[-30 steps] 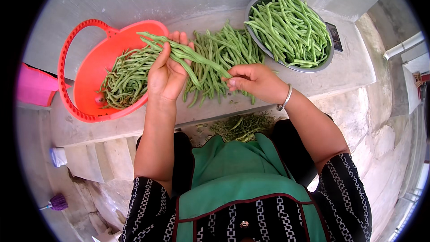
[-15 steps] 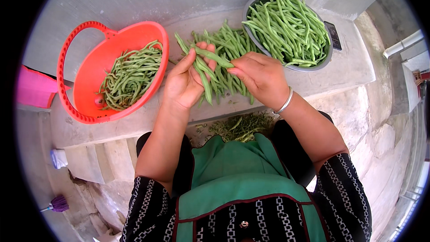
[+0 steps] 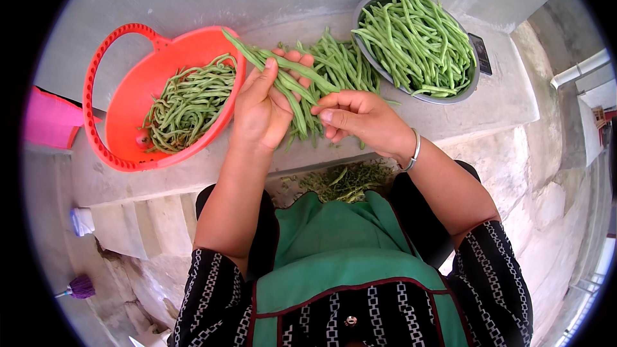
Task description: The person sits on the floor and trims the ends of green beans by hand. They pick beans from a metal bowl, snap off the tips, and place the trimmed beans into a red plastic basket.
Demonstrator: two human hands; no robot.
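Observation:
My left hand (image 3: 265,104) is closed round several green beans (image 3: 286,80), which slant across its palm and fingers. One long bean reaches up left past the thumb, towards the red basket's rim. Close by on the right is my right hand (image 3: 363,121), its thumb and fingers drawn together just below the right end of the held beans. Whatever those fingers pinch, if anything, is too small to make out. Behind both hands lies a loose pile of green beans (image 3: 344,61) on the concrete ledge (image 3: 495,99), partly hidden by them.
A red handled basket (image 3: 128,106) with thinner, curled beans (image 3: 193,106) stands left. At the back right, a grey basin (image 3: 367,1) is heaped with beans (image 3: 418,42), beside a dark phone (image 3: 480,54). Green scraps (image 3: 347,181) lie below the ledge, between my knees.
The right hand's pinch has left the bean's end and dropped slightly lower left. In my left hand a bean now sticks out farther to the upper left.

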